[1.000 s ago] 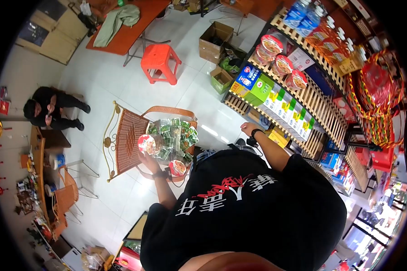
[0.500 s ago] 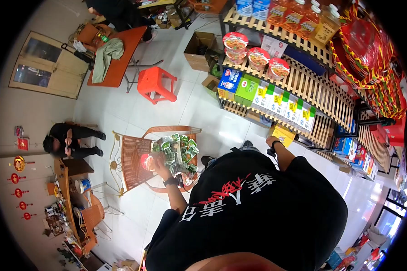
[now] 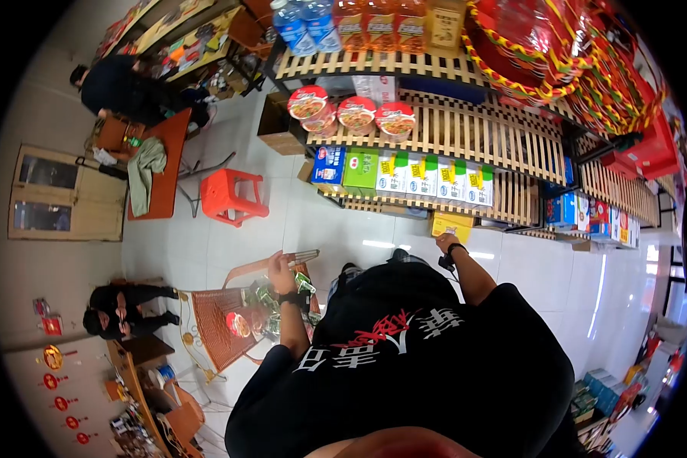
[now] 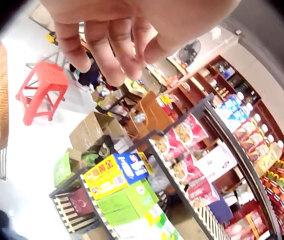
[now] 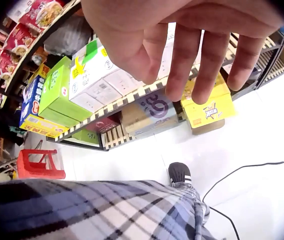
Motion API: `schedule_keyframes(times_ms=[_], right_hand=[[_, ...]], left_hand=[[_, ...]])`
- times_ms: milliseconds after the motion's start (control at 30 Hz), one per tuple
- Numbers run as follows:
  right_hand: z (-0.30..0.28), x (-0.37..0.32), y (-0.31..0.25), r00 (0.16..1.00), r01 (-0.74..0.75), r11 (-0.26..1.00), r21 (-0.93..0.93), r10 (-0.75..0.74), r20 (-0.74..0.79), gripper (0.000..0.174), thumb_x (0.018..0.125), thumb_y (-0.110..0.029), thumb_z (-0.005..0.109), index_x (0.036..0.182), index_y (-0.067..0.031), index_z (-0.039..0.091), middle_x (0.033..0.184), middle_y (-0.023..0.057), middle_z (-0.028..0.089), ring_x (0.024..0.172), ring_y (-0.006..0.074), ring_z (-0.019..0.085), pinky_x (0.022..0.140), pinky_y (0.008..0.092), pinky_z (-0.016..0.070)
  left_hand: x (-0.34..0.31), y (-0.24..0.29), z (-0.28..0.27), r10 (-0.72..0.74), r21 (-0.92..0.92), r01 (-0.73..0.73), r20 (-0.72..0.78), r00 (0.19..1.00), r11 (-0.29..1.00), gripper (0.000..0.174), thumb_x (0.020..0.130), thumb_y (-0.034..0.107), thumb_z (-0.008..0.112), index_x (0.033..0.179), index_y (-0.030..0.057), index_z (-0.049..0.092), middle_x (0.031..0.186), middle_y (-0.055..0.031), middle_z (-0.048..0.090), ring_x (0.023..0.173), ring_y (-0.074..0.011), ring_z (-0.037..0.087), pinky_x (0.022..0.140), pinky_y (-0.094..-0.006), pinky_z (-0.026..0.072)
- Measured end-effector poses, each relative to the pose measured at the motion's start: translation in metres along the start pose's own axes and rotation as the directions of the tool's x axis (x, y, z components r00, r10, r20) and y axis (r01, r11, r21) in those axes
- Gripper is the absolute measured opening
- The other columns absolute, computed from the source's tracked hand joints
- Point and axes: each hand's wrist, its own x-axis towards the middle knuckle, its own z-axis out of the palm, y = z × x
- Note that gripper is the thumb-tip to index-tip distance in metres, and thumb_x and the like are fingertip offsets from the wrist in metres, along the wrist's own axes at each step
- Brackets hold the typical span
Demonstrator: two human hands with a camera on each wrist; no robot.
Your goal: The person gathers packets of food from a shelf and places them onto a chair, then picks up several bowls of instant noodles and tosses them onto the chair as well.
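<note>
On the woven chair [image 3: 212, 309], a noodle bowl [image 3: 237, 324] and green packets [image 3: 264, 293] sit at seven o'clock from your released left hand [image 3: 280, 269] in the head view. Your right hand [image 3: 446, 242] hangs released, a yellow box [image 3: 453, 224] at its twelve o'clock.

Head view. Green packets [image 3: 265, 293]: heaped on the woven chair [image 3: 210, 317], at 6 o'clock from the left hand [image 3: 281, 271]. Noodle cup [image 3: 239, 324]: red and white, at 7 o'clock from that hand; lid apparently faces up, though blurred. Yellow box [image 5: 206, 116]: printed, by the slatted shelf [image 3: 515, 202], at 12 o'clock from the right hand [image 3: 446, 243].
</note>
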Motion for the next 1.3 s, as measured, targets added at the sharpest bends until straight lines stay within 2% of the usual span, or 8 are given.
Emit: schedule_keyframes(times_ms=[467,533,600,667,767,1000,1067,1300], right_hand=[[0.078,-0.089,0.151,0.859,-0.403,0.835,0.376,0.487,-0.161,0.019,0.076,-0.026,0.062,0.089,-0.0173,0.072,0.070,0.0101,0.067,0.062,0.0218,0.066,0.066,0.0347,0.0539],[0.092,-0.103,0.170,0.808,-0.541,0.775,0.327,0.587,-0.054,0.020,0.075,-0.025,0.064,0.091,-0.0163,0.071,0.079,0.0100,0.070,0.072,0.0228,0.068,0.069,0.0355,0.0548],[0.125,-0.103,0.204,0.948,-0.273,0.879,-0.391,0.316,0.049,0.024,0.073,-0.027,0.068,0.094,-0.0168,0.071,0.102,0.0075,0.069,0.099,0.0257,0.064,0.078,0.0389,0.0555],[0.106,-0.144,0.151,0.704,-0.640,0.667,0.383,0.708,-0.055,0.031,0.080,-0.026,0.051,0.096,-0.0064,0.070,0.096,0.0165,0.069,0.091,0.0321,0.066,0.080,0.0418,0.0519],[0.104,-0.163,0.113,0.648,-0.544,0.442,0.714,0.761,0.023,0.017,0.086,-0.022,0.058,0.092,-0.0091,0.068,0.079,0.0056,0.069,0.060,0.0172,0.063,0.058,0.0333,0.0531],[0.118,-0.145,0.026,0.681,-0.315,0.301,0.900,0.732,-0.006,0.020,0.087,-0.019,0.060,0.101,-0.0067,0.065,0.083,0.0078,0.069,0.066,0.0175,0.064,0.053,0.0294,0.0494],[0.120,-0.144,0.004,0.685,-0.330,0.310,0.892,0.728,0.000,0.021,0.086,-0.017,0.059,0.102,-0.0056,0.066,0.083,0.0083,0.069,0.066,0.0172,0.065,0.056,0.0293,0.0512],[0.150,-0.151,-0.015,0.670,-0.374,0.399,0.837,0.741,-0.054,0.023,0.086,-0.020,0.060,0.099,-0.0020,0.066,0.079,0.0082,0.069,0.069,0.0169,0.066,0.063,0.0305,0.0545]], left_hand=[[0.085,0.057,0.214,0.140,-0.037,-0.151,0.638,0.757,0.988,0.016,0.086,-0.004,0.054,0.098,0.0013,0.063,0.086,-0.0056,0.067,0.077,-0.0108,0.062,0.072,-0.0245,0.0495],[0.098,0.062,0.251,0.162,-0.061,-0.167,0.697,0.698,0.984,0.013,0.086,0.000,0.056,0.097,0.0003,0.063,0.084,-0.0046,0.067,0.076,-0.0092,0.061,0.070,-0.0232,0.0481],[0.108,0.081,0.284,0.191,0.031,-0.322,0.752,0.631,0.946,0.013,0.086,0.008,0.059,0.097,0.0026,0.063,0.083,-0.0086,0.068,0.077,-0.0185,0.065,0.070,-0.0286,0.0496],[0.116,0.106,0.315,0.305,0.008,-0.496,0.780,0.547,0.869,0.016,0.083,0.009,0.062,0.099,0.0046,0.063,0.090,-0.0122,0.067,0.087,-0.0283,0.065,0.077,-0.0355,0.0497],[0.123,0.160,0.351,0.532,-0.072,-0.748,0.748,0.397,0.660,0.031,0.079,0.010,0.064,0.110,0.0073,0.059,0.107,-0.0155,0.062,0.102,-0.0348,0.057,0.089,-0.0418,0.0446],[0.167,0.154,0.444,0.492,0.077,-0.925,0.829,0.267,0.373,0.078,0.071,0.034,0.073,0.140,0.0191,0.038,0.143,-0.0210,0.033,0.135,-0.0404,0.026,0.105,-0.0559,0.0272],[0.173,0.151,0.461,0.301,0.169,-0.918,0.910,0.286,0.360,0.093,0.071,0.042,0.073,0.148,0.0229,0.024,0.148,-0.0246,0.023,0.140,-0.0406,0.016,0.108,-0.0594,0.0176],[0.175,0.131,0.471,0.278,0.161,-0.913,0.920,0.277,0.376,0.095,0.065,0.046,0.077,0.145,0.0309,0.028,0.150,-0.0248,0.016,0.138,-0.0481,0.012,0.107,-0.0635,0.0132]])
